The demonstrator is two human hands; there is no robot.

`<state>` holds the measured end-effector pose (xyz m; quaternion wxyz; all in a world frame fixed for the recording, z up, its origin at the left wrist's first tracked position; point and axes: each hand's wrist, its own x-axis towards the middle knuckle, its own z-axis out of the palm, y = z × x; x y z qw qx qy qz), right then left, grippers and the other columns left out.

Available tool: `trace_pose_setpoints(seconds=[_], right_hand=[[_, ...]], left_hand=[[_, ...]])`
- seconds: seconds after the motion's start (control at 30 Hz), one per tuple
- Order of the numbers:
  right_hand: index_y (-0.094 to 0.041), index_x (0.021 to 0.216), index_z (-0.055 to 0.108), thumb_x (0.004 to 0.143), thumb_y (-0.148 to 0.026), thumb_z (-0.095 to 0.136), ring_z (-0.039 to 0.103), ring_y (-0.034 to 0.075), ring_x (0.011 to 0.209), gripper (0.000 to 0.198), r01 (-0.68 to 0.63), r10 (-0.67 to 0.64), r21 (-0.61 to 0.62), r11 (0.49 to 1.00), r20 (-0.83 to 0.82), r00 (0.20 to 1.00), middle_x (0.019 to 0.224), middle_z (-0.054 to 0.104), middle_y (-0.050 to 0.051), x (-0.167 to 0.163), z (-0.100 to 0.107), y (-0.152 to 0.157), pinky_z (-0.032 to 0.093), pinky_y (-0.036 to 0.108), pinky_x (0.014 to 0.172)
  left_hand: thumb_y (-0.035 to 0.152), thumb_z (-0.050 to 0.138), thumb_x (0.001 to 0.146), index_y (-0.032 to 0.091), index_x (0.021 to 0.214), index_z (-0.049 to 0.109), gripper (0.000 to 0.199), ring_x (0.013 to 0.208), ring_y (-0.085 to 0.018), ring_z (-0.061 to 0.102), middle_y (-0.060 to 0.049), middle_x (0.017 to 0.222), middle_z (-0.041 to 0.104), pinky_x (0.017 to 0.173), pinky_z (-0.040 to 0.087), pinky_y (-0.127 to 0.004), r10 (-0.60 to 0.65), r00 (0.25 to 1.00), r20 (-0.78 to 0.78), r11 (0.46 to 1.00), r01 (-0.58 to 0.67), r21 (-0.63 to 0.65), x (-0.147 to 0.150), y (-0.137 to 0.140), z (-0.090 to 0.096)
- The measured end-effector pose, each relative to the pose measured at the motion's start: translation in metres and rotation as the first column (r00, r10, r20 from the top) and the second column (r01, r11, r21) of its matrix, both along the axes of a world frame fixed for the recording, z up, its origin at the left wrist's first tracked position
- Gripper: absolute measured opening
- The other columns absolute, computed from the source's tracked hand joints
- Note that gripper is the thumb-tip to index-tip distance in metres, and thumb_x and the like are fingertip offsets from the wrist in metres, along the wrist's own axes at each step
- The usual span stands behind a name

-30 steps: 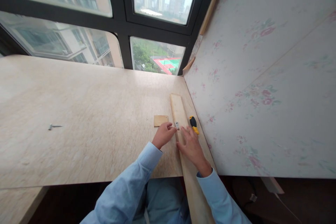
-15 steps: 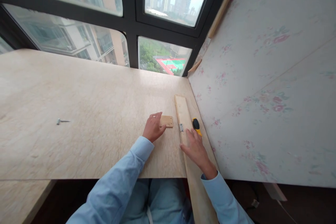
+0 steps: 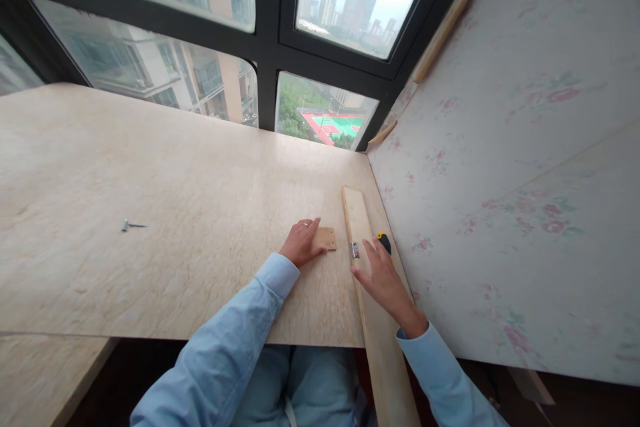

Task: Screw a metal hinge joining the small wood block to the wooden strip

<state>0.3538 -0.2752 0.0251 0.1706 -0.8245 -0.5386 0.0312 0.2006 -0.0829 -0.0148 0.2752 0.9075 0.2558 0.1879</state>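
Observation:
My left hand (image 3: 303,242) is at the left end of a small flat wooden plate (image 3: 327,238) with small holes near its right edge. The thumb lies along the near edge and the fingers reach toward the far edge. My right hand (image 3: 380,273), fingers spread, is over a long wooden board (image 3: 357,210) that runs past the front edge of the tabletop. A small metal hinge (image 3: 355,250) sits at the board's left edge, just left of the right fingertips. Behind those fingers is a yellow-and-black tool (image 3: 384,242), partly hidden.
On the left of the marble-patterned tabletop (image 3: 200,280) lies a small metal piece (image 3: 125,225) with a thin screw-like rod (image 3: 137,225). A flowered wall (image 3: 500,213) rises along the right. Dark-framed windows (image 3: 267,47) stand at the back.
The view has shifted, so everything sits slightly farther right. My left hand has closed in on the small plate. My right hand has moved slightly along the board, covering more of the yellow-and-black tool.

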Motion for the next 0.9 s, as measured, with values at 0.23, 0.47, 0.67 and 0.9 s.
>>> trace_pose_setpoints(seconds=[0.23, 0.47, 0.67, 0.9], right_hand=[[-0.018, 0.132, 0.053, 0.082, -0.032, 0.061, 0.039, 0.035, 0.137, 0.053, -0.130, 0.139, -0.061, 0.990, 0.172, 0.975, 0.146, 0.043, 0.018, 0.009, -0.004, 0.019, 0.036, 0.052, 0.111], [-0.013, 0.118, 0.065, 0.078, -0.026, 0.065, 0.047, 0.038, 0.131, 0.042, -0.207, 0.264, -0.202, 0.957, 0.315, 0.912, 0.138, 0.049, 0.023, 0.021, -0.006, 0.038, 0.040, 0.049, 0.108], [-0.011, 0.118, 0.066, 0.076, -0.018, 0.065, 0.049, 0.038, 0.130, 0.043, -0.160, 0.277, -0.372, 0.915, 0.288, 0.917, 0.140, 0.049, 0.025, 0.017, 0.017, 0.052, 0.042, 0.046, 0.106], [-0.012, 0.109, 0.071, 0.078, -0.016, 0.062, 0.047, 0.037, 0.131, 0.032, -0.177, 0.323, -0.526, 0.832, 0.200, 0.925, 0.143, 0.045, 0.025, 0.007, 0.049, 0.067, 0.045, 0.043, 0.101]], left_hand=[[0.052, 0.076, 0.070, 0.010, 0.140, 0.043, 0.088, 0.119, -0.036, 0.050, -0.023, 0.126, 0.055, 0.104, 0.039, -0.049, -0.026, 0.986, 0.167, 0.995, 0.042, -0.092, -0.018, -0.020, -0.001], [0.046, 0.082, 0.063, 0.014, 0.139, 0.045, 0.091, 0.113, -0.032, 0.053, -0.019, 0.127, 0.049, 0.099, 0.046, -0.047, 0.042, 0.939, 0.343, 0.953, 0.066, -0.296, -0.018, -0.044, -0.004], [0.038, 0.091, 0.051, 0.019, 0.137, 0.048, 0.098, 0.112, -0.031, 0.051, -0.015, 0.123, 0.049, 0.099, 0.044, -0.049, 0.155, 0.895, 0.419, 0.863, 0.084, -0.498, -0.006, -0.049, -0.010], [0.025, 0.091, 0.045, 0.016, 0.137, 0.048, 0.102, 0.114, -0.031, 0.050, -0.014, 0.121, 0.052, 0.103, 0.039, -0.048, 0.192, 0.936, 0.294, 0.775, 0.039, -0.631, -0.003, -0.046, -0.005]])
